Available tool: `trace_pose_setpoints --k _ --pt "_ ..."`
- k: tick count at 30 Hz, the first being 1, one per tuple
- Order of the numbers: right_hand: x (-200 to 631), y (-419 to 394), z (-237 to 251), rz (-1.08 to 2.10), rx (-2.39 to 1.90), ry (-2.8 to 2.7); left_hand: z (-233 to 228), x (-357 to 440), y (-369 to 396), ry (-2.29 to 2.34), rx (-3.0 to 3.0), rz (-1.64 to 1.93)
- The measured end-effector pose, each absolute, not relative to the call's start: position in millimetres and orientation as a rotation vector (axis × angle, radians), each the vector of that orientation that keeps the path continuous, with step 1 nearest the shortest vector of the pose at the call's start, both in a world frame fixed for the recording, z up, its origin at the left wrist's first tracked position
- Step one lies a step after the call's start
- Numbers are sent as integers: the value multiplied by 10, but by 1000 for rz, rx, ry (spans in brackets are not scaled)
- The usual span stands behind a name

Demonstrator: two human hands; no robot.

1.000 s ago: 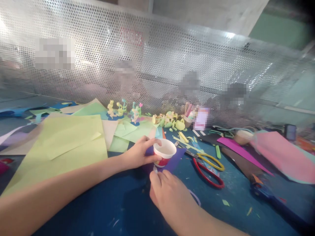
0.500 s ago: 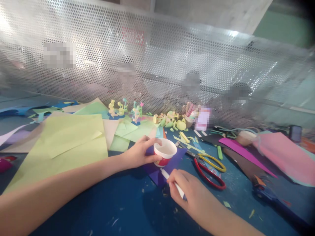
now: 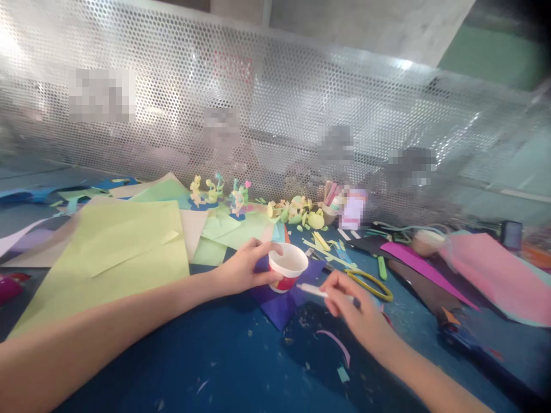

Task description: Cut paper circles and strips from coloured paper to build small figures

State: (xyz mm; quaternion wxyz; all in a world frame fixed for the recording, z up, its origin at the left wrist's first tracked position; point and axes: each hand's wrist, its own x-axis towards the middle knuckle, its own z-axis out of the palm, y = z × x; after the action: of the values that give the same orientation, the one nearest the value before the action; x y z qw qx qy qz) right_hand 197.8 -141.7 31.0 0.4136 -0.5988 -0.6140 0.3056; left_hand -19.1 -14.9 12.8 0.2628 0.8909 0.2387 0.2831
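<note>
Two hands are working over a purple paper sheet (image 3: 279,301) lying on the blue table (image 3: 193,355). The left hand (image 3: 241,269) is curling around a small white cup (image 3: 287,267) standing on that sheet, thumb and fingers pressing its side. The right hand (image 3: 357,310) is pinching a white pen (image 3: 318,291), its tip pointing at the cup's base. If the left grip is slackening, the cup could be sliding and any line around it wandering. Scissors (image 3: 370,284) are lying just beside the right hand, possibly snagging it.
</note>
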Motion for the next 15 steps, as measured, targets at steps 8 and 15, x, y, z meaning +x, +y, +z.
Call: trace_pose_setpoints --k 8,15 --pt "2070 -1003 162 978 -1006 -672 234 -213 84 774 1664 1282" --pt "1964 -1018 93 1016 -1031 -713 252 -254 193 718 1008 1296"
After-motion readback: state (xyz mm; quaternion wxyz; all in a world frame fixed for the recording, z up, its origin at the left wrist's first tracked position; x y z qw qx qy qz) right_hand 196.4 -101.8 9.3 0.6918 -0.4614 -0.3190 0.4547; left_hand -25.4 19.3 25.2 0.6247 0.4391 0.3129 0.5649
